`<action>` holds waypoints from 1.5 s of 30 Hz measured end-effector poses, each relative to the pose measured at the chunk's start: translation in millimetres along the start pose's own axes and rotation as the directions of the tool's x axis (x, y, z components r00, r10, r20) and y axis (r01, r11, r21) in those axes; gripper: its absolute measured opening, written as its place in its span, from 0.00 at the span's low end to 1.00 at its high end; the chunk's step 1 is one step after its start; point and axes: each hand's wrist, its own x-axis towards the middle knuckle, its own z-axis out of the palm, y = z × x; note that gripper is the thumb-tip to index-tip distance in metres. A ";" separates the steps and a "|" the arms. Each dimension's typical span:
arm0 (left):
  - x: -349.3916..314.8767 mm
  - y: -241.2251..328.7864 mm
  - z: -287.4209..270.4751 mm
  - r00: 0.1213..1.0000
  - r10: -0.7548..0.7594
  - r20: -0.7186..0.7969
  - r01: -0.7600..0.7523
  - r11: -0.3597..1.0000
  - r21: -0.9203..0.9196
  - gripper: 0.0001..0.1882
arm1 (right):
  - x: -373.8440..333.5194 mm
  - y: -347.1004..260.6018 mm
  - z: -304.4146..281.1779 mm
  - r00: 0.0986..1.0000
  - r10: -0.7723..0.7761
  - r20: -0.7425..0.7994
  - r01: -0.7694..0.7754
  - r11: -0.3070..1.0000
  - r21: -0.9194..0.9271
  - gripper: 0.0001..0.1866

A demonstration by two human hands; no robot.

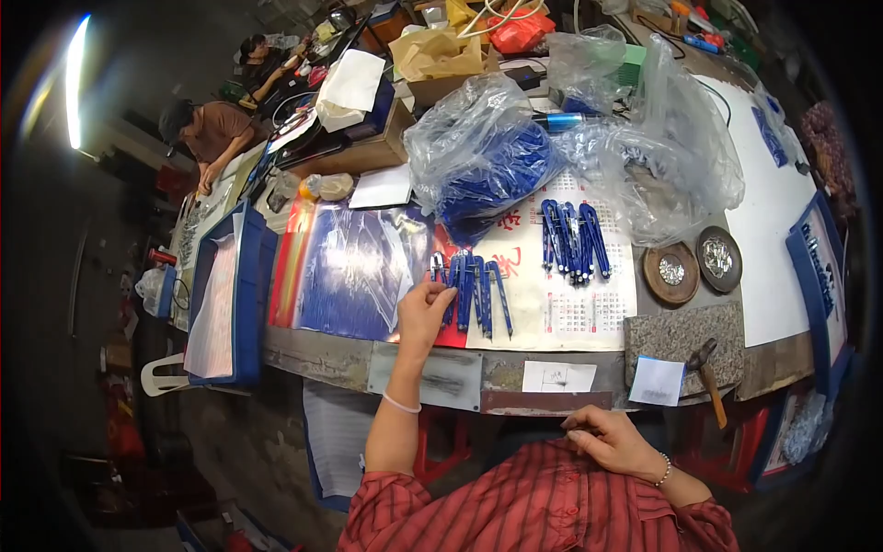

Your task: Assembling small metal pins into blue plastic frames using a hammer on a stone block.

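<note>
My left hand (425, 315) reaches over the table, its fingers closed at the leftmost of a row of slim blue two-legged tools (476, 290) that look like drawing compasses. They lie side by side with silvery parts near their tops. A second bunch of blue compasses (575, 241) lies to the right on a printed calendar sheet (593, 322). Low in front of my body, near the table edge, my right hand (609, 440) is curled; what its fingers hold, if anything, is hidden.
A clear plastic bag of blue parts (492, 170) stands behind the rows. Two round dishes (670, 273) with small metal pieces sit at right, near a stone slab (690, 336) and a hammer (708, 379). Blue bins (241, 345) flank the table. Two people work at far left.
</note>
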 end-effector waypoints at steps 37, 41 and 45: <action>68.6 118.9 159.9 0.979 0.189 0.079 -0.204 0.879 0.432 0.19 | -28.1 14.1 -39.3 0.982 -0.180 -0.062 0.167 0.971 -0.174 0.11; 71.2 110.5 157.3 0.991 0.060 0.121 -0.099 0.931 0.351 0.23 | -27.6 15.8 -36.3 0.982 -0.181 -0.044 0.170 0.967 -0.190 0.11; 65.7 107.5 155.3 0.971 0.236 0.025 -0.233 0.925 0.300 0.19 | -27.7 15.0 -34.8 0.980 -0.194 -0.033 0.183 0.960 -0.213 0.11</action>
